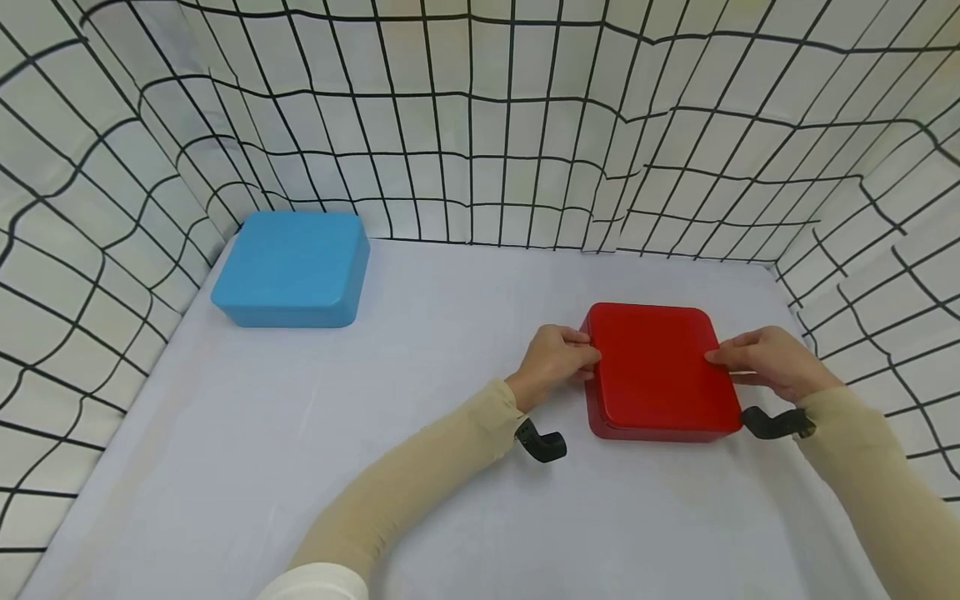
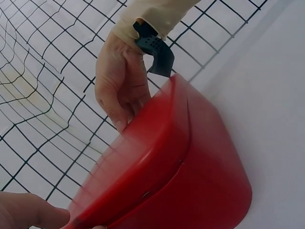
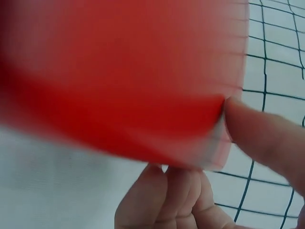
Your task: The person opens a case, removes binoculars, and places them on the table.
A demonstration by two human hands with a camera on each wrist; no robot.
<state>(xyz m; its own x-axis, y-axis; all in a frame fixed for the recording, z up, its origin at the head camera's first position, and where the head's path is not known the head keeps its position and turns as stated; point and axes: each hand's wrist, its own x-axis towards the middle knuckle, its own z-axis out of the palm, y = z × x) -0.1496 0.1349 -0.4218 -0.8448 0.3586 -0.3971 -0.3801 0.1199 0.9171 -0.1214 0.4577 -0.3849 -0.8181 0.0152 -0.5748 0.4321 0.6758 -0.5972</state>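
Note:
A red lidded box (image 1: 660, 367) lies on the white surface at the right, its lid on and a thin seam along its side in the left wrist view. My left hand (image 1: 557, 360) pinches its left side, thumb on the lid's edge (image 2: 119, 176) and fingers lower down, partly hidden. On the opposite side my right hand (image 1: 772, 362) grips the box, its thumb over the top edge. The right wrist view has that thumb (image 3: 267, 133) at the blurred red edge, with curled fingers (image 3: 167, 200) below it.
A blue box (image 1: 296, 267) stands at the back left, near the corner. Black wire grid panels (image 1: 487, 125) rise along the back and both sides of the white table (image 1: 435, 333). Dark curved wrist mounts (image 1: 542, 442) stick out from both sleeves.

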